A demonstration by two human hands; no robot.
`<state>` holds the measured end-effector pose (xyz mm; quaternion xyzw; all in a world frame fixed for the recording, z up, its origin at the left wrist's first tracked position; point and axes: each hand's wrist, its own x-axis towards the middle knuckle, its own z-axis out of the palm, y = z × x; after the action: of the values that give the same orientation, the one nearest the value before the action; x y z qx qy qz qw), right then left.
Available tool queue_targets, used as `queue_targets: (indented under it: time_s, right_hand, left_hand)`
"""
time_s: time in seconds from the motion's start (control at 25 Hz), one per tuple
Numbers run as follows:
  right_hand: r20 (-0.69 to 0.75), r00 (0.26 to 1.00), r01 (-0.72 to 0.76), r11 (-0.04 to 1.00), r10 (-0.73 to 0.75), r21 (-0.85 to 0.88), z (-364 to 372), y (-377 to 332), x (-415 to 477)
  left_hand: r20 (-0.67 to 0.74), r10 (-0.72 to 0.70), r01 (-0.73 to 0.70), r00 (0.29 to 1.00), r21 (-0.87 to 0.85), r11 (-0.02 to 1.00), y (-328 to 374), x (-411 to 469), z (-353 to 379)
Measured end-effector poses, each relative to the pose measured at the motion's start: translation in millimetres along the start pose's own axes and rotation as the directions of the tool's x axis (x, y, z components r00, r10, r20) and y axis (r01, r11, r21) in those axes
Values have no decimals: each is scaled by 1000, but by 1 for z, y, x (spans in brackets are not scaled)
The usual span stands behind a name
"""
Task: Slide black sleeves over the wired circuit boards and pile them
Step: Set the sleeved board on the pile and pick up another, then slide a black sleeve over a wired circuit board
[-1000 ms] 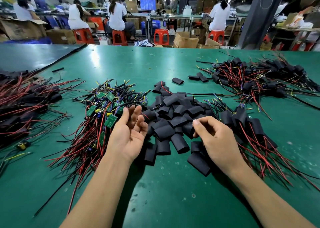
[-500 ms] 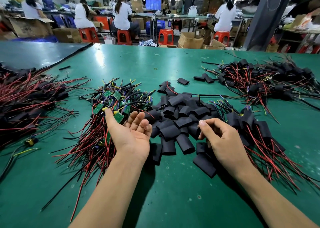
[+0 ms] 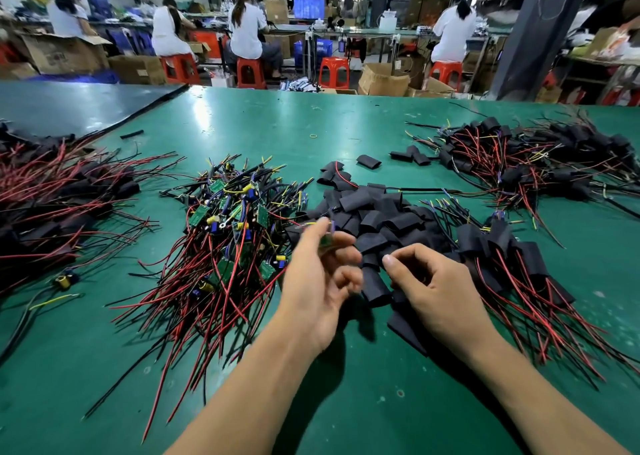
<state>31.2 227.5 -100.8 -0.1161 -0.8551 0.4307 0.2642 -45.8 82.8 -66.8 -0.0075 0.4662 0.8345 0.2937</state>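
Pinched between thumb and forefinger of my left hand (image 3: pixel 318 281) is a small green wired circuit board (image 3: pixel 325 241), blurred by motion; half a second ago that palm lay open and empty. I judge pick-up done, sleeving next. My right hand (image 3: pixel 429 288) curls over the heap of flat matte black sleeves (image 3: pixel 381 219); whether it holds one I cannot tell. At 10 o'clock from the left hand lie bare boards (image 3: pixel 235 233) with thin red and black leads. At 3 o'clock, sleeved units (image 3: pixel 512 257) pile on the glossy green table (image 3: pixel 277 125).
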Motion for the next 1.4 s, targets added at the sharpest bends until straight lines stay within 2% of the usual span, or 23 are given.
queue_targets:
  time_s: [0.08,0.16,0.2,0.28,0.36,0.48,0.52,0.56,0.6,0.64,0.68,0.72,0.8,0.84,0.92,0.96,1.08,1.2,1.4]
  right_hand:
    - [17,1000,-10,997,9,79,-2,-2,3]
    - [80,995,-77,965,58,250,-7,-5,6]
    - [124,989,-118,941,83,317,-8,-8,7]
    - [187,973,-198,897,132,396,-11,-12,9]
    - [225,961,-243,881,161,406,-11,-15,10]
    - [285,952,-214,908,111,361,-8,-16,8]
    - [298,949,-216,898,102,382,-7,-17,7]
    - [307,947,-223,881,94,418,-7,-18,7]
    - [311,946,-237,855,94,462,-7,-18,7]
    - [311,944,-263,820,109,509,-7,-19,7]
    - [312,941,-295,775,133,559,-8,-20,8]
    - [314,936,-325,732,158,599,-8,-21,8]
    - [306,933,-350,682,190,642,-11,-21,10]
    - [298,934,-350,671,197,654,-12,-21,12]
    - [291,936,-348,652,200,674,-16,-22,14]
    - [296,936,-347,642,191,683,-17,-22,14]
    - [290,946,-310,667,144,678,-15,-22,12]
    - [256,954,-294,673,158,678,-15,-21,12]
    - [249,958,-261,779,140,570,-22,-20,12]
  left_hand:
    - [119,50,-86,992,320,944,-13,-9,7]
    - [254,187,-304,949,577,759,-24,-16,11]
    - [303,262,-400,916,645,652,-26,-18,11]
    - [362,377,-515,853,698,497,-24,-19,10]
    - [397,431,-548,810,775,315,-20,-14,2]
    - [545,364,-563,755,824,-66,-20,-4,-12]
    - [572,355,-564,740,814,-135,-21,-3,-15]
    - [588,363,-577,723,802,-151,-20,-3,-16]
    - [593,395,-609,702,787,-99,-19,-3,-16]
    - [572,438,-642,693,767,15,-17,-3,-15]
    - [534,459,-652,710,744,142,-15,-1,-14]
    - [503,454,-641,736,733,227,-13,1,-14]
    - [466,390,-596,794,722,351,-10,2,-12]
    - [443,315,-544,839,689,479,-8,1,-11]
    - [391,148,-349,909,517,782,-7,-2,-5]
    - [370,104,-269,923,428,863,-7,-3,-3]
    - [335,94,-218,938,354,910,-9,-6,1]
    - [285,105,-188,953,282,941,-8,-5,2]
    - [171,156,-197,973,254,947,-2,-2,-1]
